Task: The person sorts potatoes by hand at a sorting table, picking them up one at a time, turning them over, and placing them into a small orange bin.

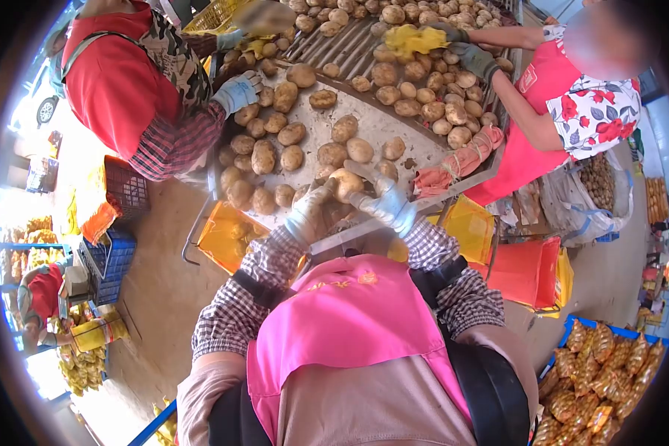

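Note:
A pale potato (346,185) is between my two gloved hands at the near edge of the metal sorting table (316,130). My left hand (310,211) has its fingers curled against the potato's left side. From the right, my right hand (391,206) grips the same potato, its thumb along the lower side. Several loose brown potatoes (332,154) lie just beyond my hands, and more are heaped along the table's left side. What lies beneath my palms is hidden.
Co-workers stand at the left (119,89) and right (543,111) of the table. A rolled red mesh sack (461,160) lies on its right edge. Yellow bags (227,236) and a red bag (524,273) hang below. A blue-rimmed bin (598,379) holds bagged produce.

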`<state>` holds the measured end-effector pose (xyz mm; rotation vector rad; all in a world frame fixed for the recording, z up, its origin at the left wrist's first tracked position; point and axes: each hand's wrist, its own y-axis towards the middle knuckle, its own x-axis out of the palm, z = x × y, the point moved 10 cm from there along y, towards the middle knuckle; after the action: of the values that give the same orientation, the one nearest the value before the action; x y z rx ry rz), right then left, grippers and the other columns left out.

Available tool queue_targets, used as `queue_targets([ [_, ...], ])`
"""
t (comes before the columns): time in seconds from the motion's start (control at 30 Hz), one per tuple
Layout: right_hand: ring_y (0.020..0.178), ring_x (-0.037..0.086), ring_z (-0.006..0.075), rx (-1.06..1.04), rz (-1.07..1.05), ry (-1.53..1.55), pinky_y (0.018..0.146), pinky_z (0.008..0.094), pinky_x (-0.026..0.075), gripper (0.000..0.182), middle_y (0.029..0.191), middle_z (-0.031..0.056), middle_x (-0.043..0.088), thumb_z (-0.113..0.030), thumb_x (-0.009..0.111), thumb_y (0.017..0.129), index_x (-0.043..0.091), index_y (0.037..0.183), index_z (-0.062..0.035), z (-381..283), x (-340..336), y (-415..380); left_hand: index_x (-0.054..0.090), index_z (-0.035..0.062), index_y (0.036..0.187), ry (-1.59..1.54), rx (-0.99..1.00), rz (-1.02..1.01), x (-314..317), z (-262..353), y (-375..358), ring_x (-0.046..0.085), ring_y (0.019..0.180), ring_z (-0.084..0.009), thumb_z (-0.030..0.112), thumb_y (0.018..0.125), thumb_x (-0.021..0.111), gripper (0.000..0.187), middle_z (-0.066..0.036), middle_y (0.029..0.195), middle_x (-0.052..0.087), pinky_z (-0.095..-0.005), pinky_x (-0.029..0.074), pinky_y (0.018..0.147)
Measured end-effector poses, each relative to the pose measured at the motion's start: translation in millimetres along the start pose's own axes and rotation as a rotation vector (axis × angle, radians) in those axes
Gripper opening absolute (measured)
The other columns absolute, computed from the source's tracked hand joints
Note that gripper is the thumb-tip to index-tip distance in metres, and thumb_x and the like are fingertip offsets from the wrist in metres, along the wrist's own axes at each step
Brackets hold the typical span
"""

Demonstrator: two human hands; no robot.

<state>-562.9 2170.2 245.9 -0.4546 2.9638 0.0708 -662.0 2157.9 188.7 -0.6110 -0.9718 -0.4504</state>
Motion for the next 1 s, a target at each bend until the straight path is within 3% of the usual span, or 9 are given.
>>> queue_targets([
  [0.33,0.117,0.051,0.0147,-0.116,0.128,0.012,0.1,0.0261,0.04,0.049,0.133,0.0097,0.054,-0.002,0.048,0.087,0.049,0.137,-0.0023,20.0,-21.0,-41.7,0.051,0.0023,0.122,-0.003,-0.245,0.205,17.6,-44.1,-11.0,0.065,0.097,-0.0238,0.025,0.097,0.056,0.035,-0.014,0.113,0.061,-0.0363,0.056,0.089],
  [0.43,0.116,0.051,0.0127,0.208,0.215,0.466,0.099,0.0253,0.041,0.064,0.137,0.0068,0.049,-0.013,0.067,0.089,0.038,0.145,-0.0058,43.8,-24.4,-60.6,0.051,0.005,0.126,0.049,-0.216,0.012,11.6,-57.8,12.4,0.063,0.099,-0.0207,0.026,0.097,0.055,0.035,-0.011,0.114,0.062,-0.037,0.054,0.089],
  [0.53,0.111,0.053,0.0138,0.053,0.28,0.299,0.097,0.0304,0.045,0.052,0.121,0.0048,0.059,-0.008,0.072,0.083,0.051,0.13,-0.0043,34.2,-40.3,-103.6,0.05,0.008,0.123,0.444,-0.322,-0.056,-14.0,-84.0,27.8,0.062,0.091,-0.0174,0.027,0.097,0.054,0.032,-0.008,0.105,0.061,-0.0335,0.054,0.076],
  [0.63,0.103,0.057,0.0164,0.696,0.164,0.229,0.088,0.0326,0.048,0.047,0.117,0.005,0.059,-0.02,0.062,0.089,0.051,0.131,-0.0026,107.0,-78.3,-196.6,0.048,0.0106,0.119,0.785,-0.381,-0.04,-49.1,-86.1,42.9,0.061,0.079,-0.015,0.028,0.096,0.055,0.029,-0.007,0.094,0.059,-0.0301,0.054,0.062],
  [0.7,0.093,0.057,0.0168,0.755,0.5,0.258,0.083,0.0334,0.048,0.04,0.107,0.004,0.061,-0.025,0.061,0.089,0.056,0.123,-0.0052,131.4,-183.8,-266.5,0.052,0.0096,0.113,0.816,-0.301,0.112,-24.3,-52.0,31.5,0.062,0.071,-0.0152,0.026,0.096,0.055,0.024,-0.005,0.085,0.06,-0.0306,0.054,0.062],
  [0.8,0.078,0.057,0.0174,0.444,1.598,0.234,0.075,0.0347,0.048,0.032,0.092,0.0025,0.064,-0.033,0.059,0.09,0.064,0.111,-0.0091,110.7,-436.6,-407.3,0.055,0.0091,0.113,0.941,-0.193,0.233,-83.8,-8.9,49.9,0.061,0.067,-0.0128,0.023,0.095,0.057,0.023,-0.003,0.078,0.061,-0.0296,0.053,0.061],
  [0.87,0.085,0.057,0.017,-0.524,1.957,0.045,0.081,0.0315,0.047,0.043,0.1,0.0062,0.065,-0.035,0.056,0.093,0.057,0.123,-0.0049,-13.3,-503.2,-436.1,0.057,0.0064,0.111,1.154,-0.129,0.355,-89.8,23.2,40.5,0.062,0.068,-0.015,0.022,0.094,0.058,0.023,-0.006,0.081,0.065,-0.031,0.052,0.061],
  [0.9,0.074,0.055,0.0144,-0.443,1.906,0.096,0.07,0.0304,0.046,0.035,0.089,0.0045,0.064,-0.031,0.057,0.092,0.06,0.114,-0.0038,-51.2,-484.3,-402.4,0.06,0.003,0.107,1.388,0.242,0.254,-113.7,45.0,50.8,0.062,0.068,-0.0173,0.021,0.092,0.059,0.023,-0.009,0.082,0.067,-0.0334,0.052,0.06],
  [1.0,0.065,0.057,0.0147,-0.155,1.409,-0.421,0.061,0.03,0.048,0.023,0.082,0.0065,0.066,-0.017,0.059,0.088,0.064,0.106,-0.0042,-98.7,-408.7,-249.4,0.059,0.0006,0.109,1.672,0.433,0.429,-96.8,74.1,9.8,0.061,0.085,-0.0293,0.024,0.085,0.064,0.034,-0.021,0.096,0.064,-0.0384,0.05,0.075],
])
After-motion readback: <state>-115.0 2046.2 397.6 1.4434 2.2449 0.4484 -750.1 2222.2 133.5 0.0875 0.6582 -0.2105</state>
